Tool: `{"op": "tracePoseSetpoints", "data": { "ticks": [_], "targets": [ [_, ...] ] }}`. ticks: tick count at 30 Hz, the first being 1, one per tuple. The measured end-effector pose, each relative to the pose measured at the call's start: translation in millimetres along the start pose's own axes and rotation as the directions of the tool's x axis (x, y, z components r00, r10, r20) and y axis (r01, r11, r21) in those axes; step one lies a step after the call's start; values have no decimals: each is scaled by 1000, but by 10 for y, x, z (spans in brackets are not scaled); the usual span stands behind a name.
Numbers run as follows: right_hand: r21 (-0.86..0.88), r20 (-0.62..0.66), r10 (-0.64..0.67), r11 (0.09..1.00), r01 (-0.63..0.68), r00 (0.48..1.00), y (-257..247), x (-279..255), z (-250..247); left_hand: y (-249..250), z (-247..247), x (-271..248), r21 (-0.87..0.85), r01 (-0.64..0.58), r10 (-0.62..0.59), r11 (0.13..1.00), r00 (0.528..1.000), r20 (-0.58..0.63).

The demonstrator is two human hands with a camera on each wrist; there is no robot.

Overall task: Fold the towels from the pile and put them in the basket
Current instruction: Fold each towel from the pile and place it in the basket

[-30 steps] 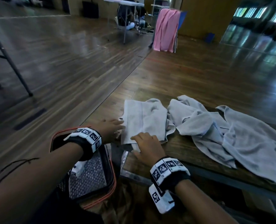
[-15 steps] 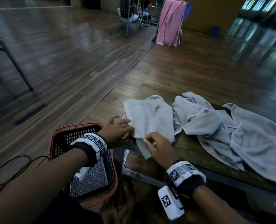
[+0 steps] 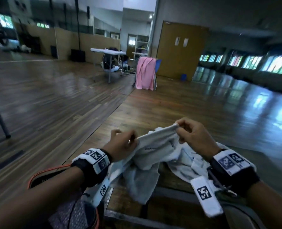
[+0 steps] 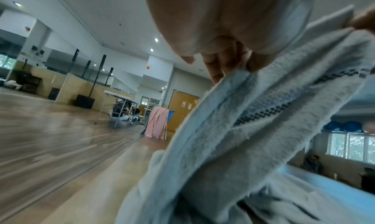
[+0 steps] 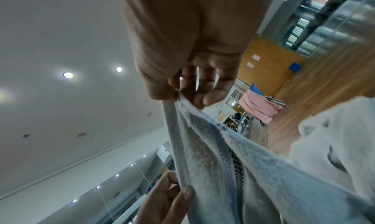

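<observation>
The towel (image 3: 155,149) hangs in the air above the worktop (image 3: 173,179), stretched by one edge between your hands. Your left hand (image 3: 122,144) pinches one end of that edge and your right hand (image 3: 193,138) pinches the other, a little higher, probably so the cloth drops straight and can be folded evenly. More towels (image 3: 186,161) lie on the worktop beneath it. The basket (image 3: 38,176) waits below the worktop's left end, within easy reach.
</observation>
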State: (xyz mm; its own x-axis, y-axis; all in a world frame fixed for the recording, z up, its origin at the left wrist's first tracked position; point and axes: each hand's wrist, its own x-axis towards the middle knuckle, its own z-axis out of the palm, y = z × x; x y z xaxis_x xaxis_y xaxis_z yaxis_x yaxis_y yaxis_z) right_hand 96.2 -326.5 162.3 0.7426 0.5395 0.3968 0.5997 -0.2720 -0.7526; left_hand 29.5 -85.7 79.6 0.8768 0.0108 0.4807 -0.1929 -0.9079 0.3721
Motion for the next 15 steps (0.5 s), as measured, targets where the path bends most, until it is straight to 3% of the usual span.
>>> {"op": "tracePoseSetpoints", "data": {
  "ticks": [3,6,9,11,13,15],
  "targets": [
    [-4,-72,-50,999,50,996,-291,16,-380,212,-354,190,72,-64,65,995,998,-12],
    [-57,-129,-134,990,128,982,-599,23,-739,314,-839,375,294,-180,164,939,983,78],
    [-91,-219,-167,985,150,962,-875,5,-1069,408,-1406,461,132,-102,89,986,991,100],
    [-83,-290,-161,986,143,943,-1030,-26,-1276,511,-1760,495,151,-107,99,983,993,56],
    [-58,-342,-156,988,145,927,-1179,-71,-1486,612,-2122,498,41,-84,84,996,996,-3],
    [-38,-382,-157,987,154,911,-1328,-117,-1695,712,-2441,502,8,-154,154,988,983,-96]
  ]
}}
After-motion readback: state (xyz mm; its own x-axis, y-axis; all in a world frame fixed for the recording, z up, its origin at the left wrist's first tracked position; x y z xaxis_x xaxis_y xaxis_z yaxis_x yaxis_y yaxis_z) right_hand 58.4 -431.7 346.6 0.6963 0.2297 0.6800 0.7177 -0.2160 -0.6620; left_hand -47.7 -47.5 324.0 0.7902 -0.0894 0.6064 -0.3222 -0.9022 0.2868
